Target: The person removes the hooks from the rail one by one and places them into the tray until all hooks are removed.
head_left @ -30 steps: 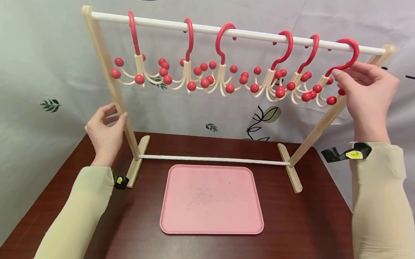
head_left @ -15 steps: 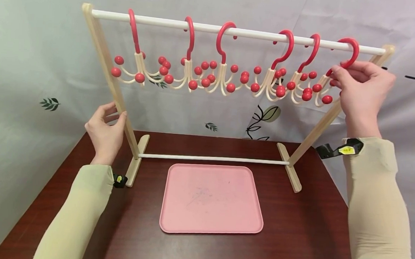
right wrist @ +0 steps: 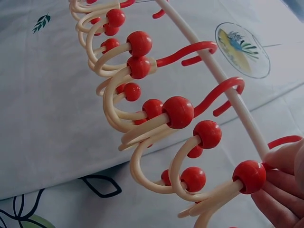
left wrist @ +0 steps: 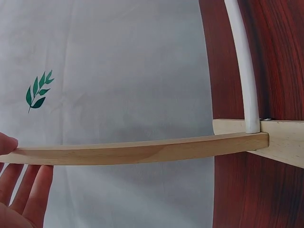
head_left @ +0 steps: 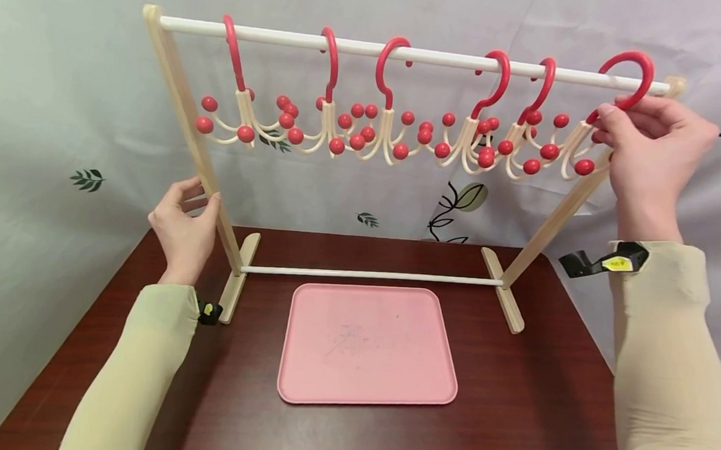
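Note:
A wooden clothes rack with a white rail (head_left: 445,59) stands on the table. My left hand (head_left: 183,235) holds its left post (head_left: 176,93), thumb on one side and fingers on the other; the left wrist view shows the fingers (left wrist: 38,190) against the wood. Near the rail's right end, my right hand (head_left: 662,157) pinches a multi-prong hanger (head_left: 645,67) by the base of its red hook, which arches above the rail. This hanger tilts, and its cream prongs end in red balls (right wrist: 249,176). Part of it is hidden behind the hand.
Several similar hangers (head_left: 389,82) hang along the rail, the closest one (head_left: 545,85) just left of the held one. A pink tray (head_left: 368,349) lies in front of the rack's lower bar (head_left: 370,276). Patterned cloth (head_left: 312,201) hangs behind.
The right hand shifted slightly left, then right and a little up, carrying the hanger's hook higher and toward the rail's right end. The left hand stays on the post.

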Demonstrator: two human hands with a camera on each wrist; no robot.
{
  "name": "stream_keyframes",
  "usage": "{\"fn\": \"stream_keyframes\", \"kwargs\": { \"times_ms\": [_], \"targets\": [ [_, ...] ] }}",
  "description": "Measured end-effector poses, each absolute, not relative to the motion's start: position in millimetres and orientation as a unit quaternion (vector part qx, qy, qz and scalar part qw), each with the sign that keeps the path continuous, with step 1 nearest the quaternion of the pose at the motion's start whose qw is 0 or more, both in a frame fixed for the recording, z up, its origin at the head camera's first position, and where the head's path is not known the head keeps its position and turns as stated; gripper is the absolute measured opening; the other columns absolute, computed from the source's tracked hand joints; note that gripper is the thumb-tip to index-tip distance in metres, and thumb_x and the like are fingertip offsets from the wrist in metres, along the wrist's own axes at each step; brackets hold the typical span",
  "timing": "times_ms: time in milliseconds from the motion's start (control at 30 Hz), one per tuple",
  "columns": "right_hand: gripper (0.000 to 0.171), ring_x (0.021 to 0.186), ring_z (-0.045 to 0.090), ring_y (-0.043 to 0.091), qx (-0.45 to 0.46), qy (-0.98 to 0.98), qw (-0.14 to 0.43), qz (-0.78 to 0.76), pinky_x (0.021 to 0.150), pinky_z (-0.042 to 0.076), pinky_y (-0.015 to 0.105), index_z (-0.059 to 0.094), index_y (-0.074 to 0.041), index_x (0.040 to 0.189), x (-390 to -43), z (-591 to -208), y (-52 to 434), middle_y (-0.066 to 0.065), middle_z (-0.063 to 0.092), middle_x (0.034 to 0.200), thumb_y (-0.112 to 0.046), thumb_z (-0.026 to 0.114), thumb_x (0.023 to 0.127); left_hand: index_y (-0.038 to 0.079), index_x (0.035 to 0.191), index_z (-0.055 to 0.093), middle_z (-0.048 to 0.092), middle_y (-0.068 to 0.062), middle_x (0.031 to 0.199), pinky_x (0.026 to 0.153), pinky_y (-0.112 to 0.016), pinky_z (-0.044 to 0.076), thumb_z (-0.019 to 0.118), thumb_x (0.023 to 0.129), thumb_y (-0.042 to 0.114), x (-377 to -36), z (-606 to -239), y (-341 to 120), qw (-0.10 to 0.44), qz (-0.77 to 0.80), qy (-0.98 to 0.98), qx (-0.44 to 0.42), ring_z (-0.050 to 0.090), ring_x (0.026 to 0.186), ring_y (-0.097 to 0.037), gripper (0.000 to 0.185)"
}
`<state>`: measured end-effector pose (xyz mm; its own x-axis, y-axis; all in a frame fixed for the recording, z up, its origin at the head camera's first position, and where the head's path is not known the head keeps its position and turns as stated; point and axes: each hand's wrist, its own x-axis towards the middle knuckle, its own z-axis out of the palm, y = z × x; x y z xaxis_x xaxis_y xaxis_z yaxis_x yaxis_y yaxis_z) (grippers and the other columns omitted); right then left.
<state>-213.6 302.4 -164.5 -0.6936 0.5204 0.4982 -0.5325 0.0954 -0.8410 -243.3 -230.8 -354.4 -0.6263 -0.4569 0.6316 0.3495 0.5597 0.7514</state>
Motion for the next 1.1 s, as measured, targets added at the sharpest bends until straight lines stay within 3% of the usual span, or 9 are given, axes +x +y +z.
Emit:
{"fn": "stream_keyframes", "kwargs": {
  "times_ms": [233,467,700,867,1100],
  "targets": [
    [0.027,0.08,0.071,0.021,-0.002,-0.62,0.41,0.669,0.079,0.058,0.019,0.077,-0.001,0.101,-201.4,-158.2,296.7,0.012,0.074,0.095,-0.008,0.089,0.078,0.013,0.12,0.075,0.075,-0.001,0.109,0.076,-0.016,0.057,0.074,0.094,0.021,-245.6,-355.9,-230.2,0.433,-0.466,-0.771,0.033,0.072,0.089,-0.009,0.028],
    [0.036,0.08,0.072,0.019,-0.02,-0.62,0.421,0.662,0.063,0.052,0.014,0.076,-0.004,0.105,-190.1,-154.0,301.3,0.011,0.074,0.101,-0.017,0.092,0.076,0.013,0.12,0.075,0.075,-0.001,0.109,0.076,-0.019,0.058,0.074,0.093,0.021,-245.3,-355.2,-230.5,0.432,-0.465,-0.772,0.033,0.072,0.089,-0.009,0.028],
    [0.046,0.088,0.072,0.015,-0.042,-0.622,0.415,0.663,0.077,0.054,0.012,0.075,-0.007,0.112,-176.1,-156.3,308.0,0.008,0.074,0.109,-0.022,0.093,0.073,0.013,0.12,0.075,0.076,-0.001,0.11,0.076,-0.017,0.057,0.074,0.093,0.021,-245.1,-353.3,-231.8,0.432,-0.469,-0.77,0.036,0.072,0.089,-0.008,0.028],
    [0.047,0.084,0.072,0.009,-0.081,-0.64,0.414,0.642,0.07,0.051,0.008,0.075,-0.01,0.113,-164.2,-165.7,310.0,0.004,0.073,0.107,-0.026,0.093,0.073,0.013,0.12,0.075,0.076,-0.001,0.109,0.077,-0.018,0.058,0.074,0.093,0.021,-245.0,-353.3,-232.6,0.434,-0.467,-0.77,0.033,0.072,0.089,-0.009,0.027],
    [0.037,0.082,0.072,0.016,-0.062,-0.635,0.428,0.64,0.062,0.052,0.012,0.076,0.0,0.106,-148.2,-198.1,311.0,0.008,0.076,0.098,-0.014,0.092,0.076,0.014,0.12,0.075,0.075,-0.001,0.109,0.08,-0.027,0.06,0.075,0.093,0.021,-245.3,-354.6,-231.0,0.43,-0.474,-0.767,0.036,0.072,0.09,-0.01,0.028]
  ]
}}
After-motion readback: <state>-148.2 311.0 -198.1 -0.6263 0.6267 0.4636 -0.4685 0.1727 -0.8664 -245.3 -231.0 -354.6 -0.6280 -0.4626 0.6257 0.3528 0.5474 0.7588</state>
